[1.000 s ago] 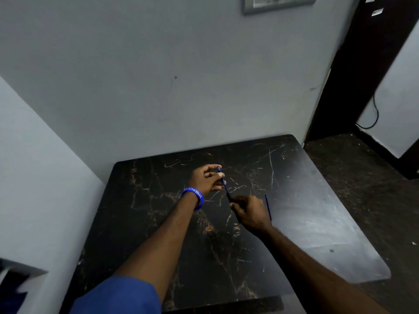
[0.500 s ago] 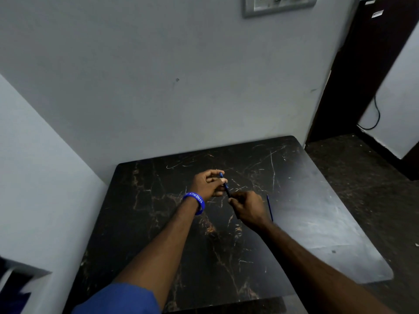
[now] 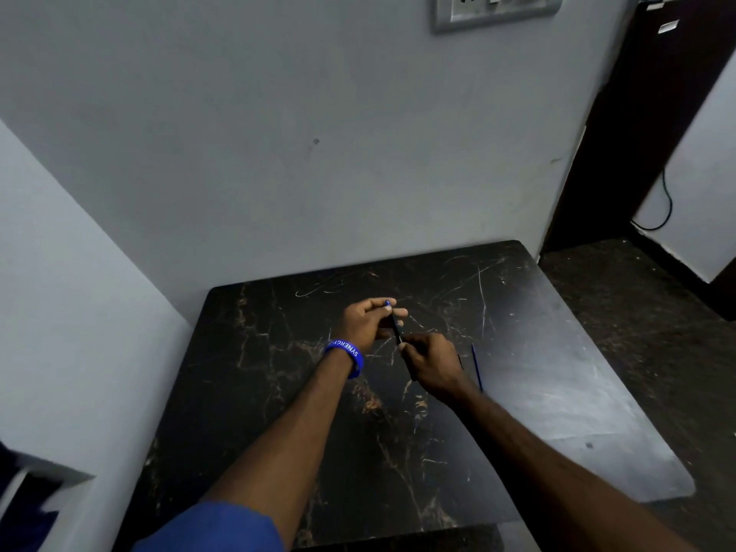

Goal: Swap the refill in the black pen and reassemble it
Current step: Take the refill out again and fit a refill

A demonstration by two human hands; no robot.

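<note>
Head cam: both hands meet over the middle of the black marble table (image 3: 537,392), above the surface. Left hand (image 3: 368,322), blue wristband (image 3: 345,355) on that wrist, pinches the upper end of the black pen (image 3: 397,327), blue tip showing past the fingers. Right hand (image 3: 432,364) is closed around the lower end; whether that's a separate section or the same barrel, can't tell. Thin blue refill (image 3: 476,366) lies on the table just beside the right hand, untouched. Looks like the seating or screw-together step, though which refill sits inside isn't visible. Next move needs both halves kept coaxial, twist with light grip, no bending.
</note>
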